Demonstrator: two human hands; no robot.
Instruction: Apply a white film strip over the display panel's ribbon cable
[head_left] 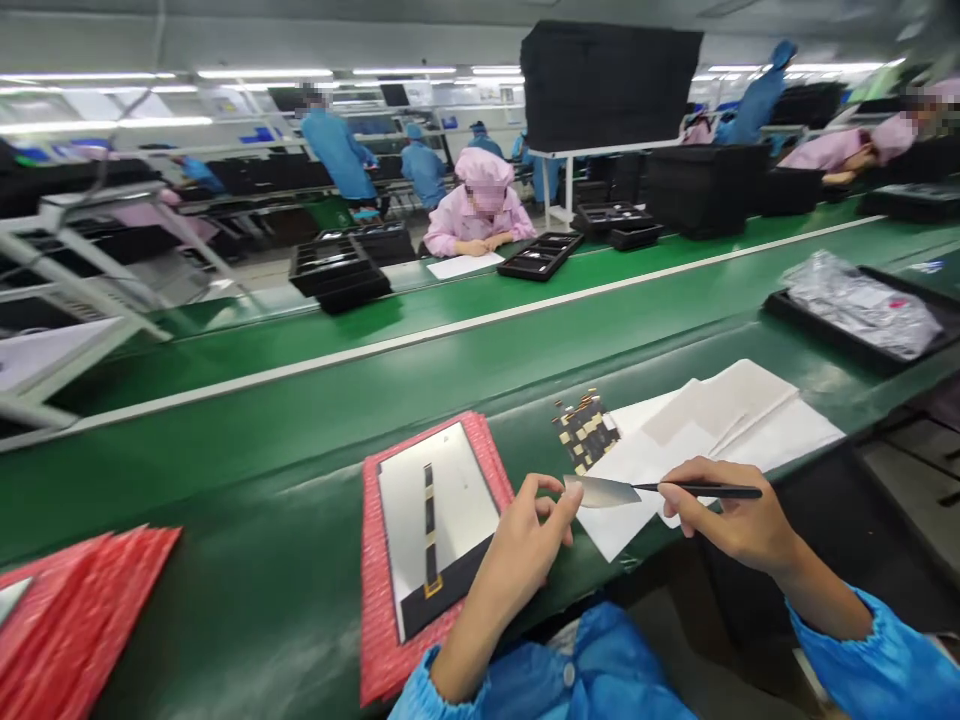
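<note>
My left hand [534,525] pinches one end of a small, thin silvery-grey sheet [606,492] between thumb and fingertips. In my right hand [724,520] is a pair of slim black tweezers [724,491], its tip at the sheet's other end. Beside my left forearm lies a flat panel [457,485] with a white face and a black band, resting on red bubble wrap [373,600]. A dark strip with gold parts [430,525] runs along the panel. Just beyond the sheet, several black-and-gold flex circuits [587,432] lie in a cluster by white papers [712,420].
More red bubble wrap [105,610] is stacked at the left on the green bench [247,560]. A black tray with clear plastic bags [862,305] sits at the right. Across the bench, a person in pink [480,215] leans over paper near black trays [540,257].
</note>
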